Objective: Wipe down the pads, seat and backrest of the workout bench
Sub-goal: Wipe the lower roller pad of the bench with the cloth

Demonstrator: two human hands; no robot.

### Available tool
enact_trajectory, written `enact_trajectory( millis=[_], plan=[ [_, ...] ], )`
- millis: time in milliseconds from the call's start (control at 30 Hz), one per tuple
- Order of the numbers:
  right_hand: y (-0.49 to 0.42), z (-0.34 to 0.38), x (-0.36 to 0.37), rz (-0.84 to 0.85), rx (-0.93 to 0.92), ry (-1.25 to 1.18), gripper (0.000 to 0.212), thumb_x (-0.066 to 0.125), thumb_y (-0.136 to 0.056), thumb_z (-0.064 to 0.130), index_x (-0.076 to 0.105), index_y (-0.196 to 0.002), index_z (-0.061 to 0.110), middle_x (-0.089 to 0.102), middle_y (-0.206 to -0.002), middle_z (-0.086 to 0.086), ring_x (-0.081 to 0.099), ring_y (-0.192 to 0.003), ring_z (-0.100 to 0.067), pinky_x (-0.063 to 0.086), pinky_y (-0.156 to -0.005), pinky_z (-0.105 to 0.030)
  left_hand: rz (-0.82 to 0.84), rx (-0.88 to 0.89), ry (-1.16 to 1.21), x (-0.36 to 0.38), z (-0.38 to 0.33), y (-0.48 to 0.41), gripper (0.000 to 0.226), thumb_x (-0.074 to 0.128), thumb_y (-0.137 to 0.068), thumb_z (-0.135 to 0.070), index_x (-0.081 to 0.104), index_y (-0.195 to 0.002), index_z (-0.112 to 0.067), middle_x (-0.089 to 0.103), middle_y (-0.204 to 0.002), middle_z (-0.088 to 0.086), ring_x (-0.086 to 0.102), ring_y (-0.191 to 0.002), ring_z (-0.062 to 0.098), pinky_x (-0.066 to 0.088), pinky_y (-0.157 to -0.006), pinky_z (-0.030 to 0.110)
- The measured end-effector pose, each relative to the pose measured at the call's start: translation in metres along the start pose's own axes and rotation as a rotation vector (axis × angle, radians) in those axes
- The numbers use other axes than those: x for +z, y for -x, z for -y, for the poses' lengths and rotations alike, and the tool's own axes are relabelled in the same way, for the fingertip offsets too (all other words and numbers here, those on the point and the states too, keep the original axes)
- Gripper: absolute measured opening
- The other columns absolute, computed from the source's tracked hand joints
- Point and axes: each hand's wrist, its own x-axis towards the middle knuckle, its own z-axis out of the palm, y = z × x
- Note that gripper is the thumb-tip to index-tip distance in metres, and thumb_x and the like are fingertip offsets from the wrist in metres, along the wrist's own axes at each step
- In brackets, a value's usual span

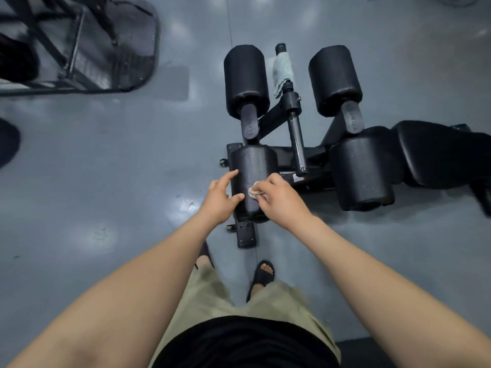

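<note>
We stand over the workout bench [305, 155] on the grey floor [106, 155]. Our right hand [281, 201] clenches a small crumpled wipe [253, 192] and presses it on the top of the nearest roller pad [252, 171]. Our left hand [219, 200] steadies the same pad from its left side, fingers [231, 176] released and spread against the foam, grasping nothing.

The pad's long axis runs straight away from us. The wipe sits on its near half, so most of the pad lies ahead of the right fingers, and we judge the coming stroke goes forward along that axis. The right hand is the nearer to every other surface: the second near pad [361, 173] lies to its right, two more pads [245, 81] stand beyond, and the seat [435, 152] stretches off to the right, well apart from both hands.

A grey towel [283, 71] hangs over the centre bar [296, 134] between the far pads. We see no bucket, bottle or other container.
</note>
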Motion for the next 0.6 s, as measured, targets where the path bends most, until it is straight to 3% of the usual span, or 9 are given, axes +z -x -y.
enact_trajectory(
  millis=[167,333,500,600],
  plan=[
    [0.033,-0.009,0.008,0.067,-0.075,-0.026,0.021,0.065,-0.084,0.008,0.072,-0.101,0.018,0.049,-0.094,-0.001,0.056,-0.083,-0.023,0.051,-0.073,-0.035,-0.026,-0.057,0.121,0.014,0.009,0.009,0.054,0.063,-0.096,-0.033,0.04,-0.14,-0.053,0.051,-0.135,0.005,0.059,-0.117,0.039,0.05,-0.101,0.052],
    [0.044,-0.013,0.012,0.131,-0.166,0.087,0.024,0.047,-0.083,0.021,0.065,-0.099,0.021,0.045,-0.095,0.003,0.052,-0.085,-0.02,0.052,-0.064,-0.042,-0.049,-0.047,0.119,0.017,0.013,0.007,0.054,0.061,-0.097,-0.036,0.039,-0.143,-0.052,0.049,-0.135,0.005,0.062,-0.109,0.027,0.052,-0.098,0.042],
    [0.035,-0.012,0.008,0.124,-0.203,0.076,0.018,0.057,-0.083,0.013,0.067,-0.098,0.018,0.047,-0.093,0.002,0.051,-0.083,-0.017,0.051,-0.067,-0.036,-0.071,-0.016,0.138,0.021,0.01,0.012,0.053,0.059,-0.1,-0.03,0.04,-0.148,-0.042,0.044,-0.138,0.006,0.049,-0.125,0.019,0.044,-0.107,0.038],
    [0.031,-0.012,0.002,0.132,-0.222,0.07,0.019,0.061,-0.082,0.009,0.068,-0.098,0.017,0.05,-0.093,0.002,0.052,-0.085,-0.018,0.047,-0.072,-0.029,-0.079,-0.01,0.143,0.022,0.009,0.015,0.052,0.057,-0.1,-0.029,0.04,-0.148,-0.042,0.04,-0.132,0.003,0.047,-0.118,0.015,0.041,-0.11,0.039]
  ],
)
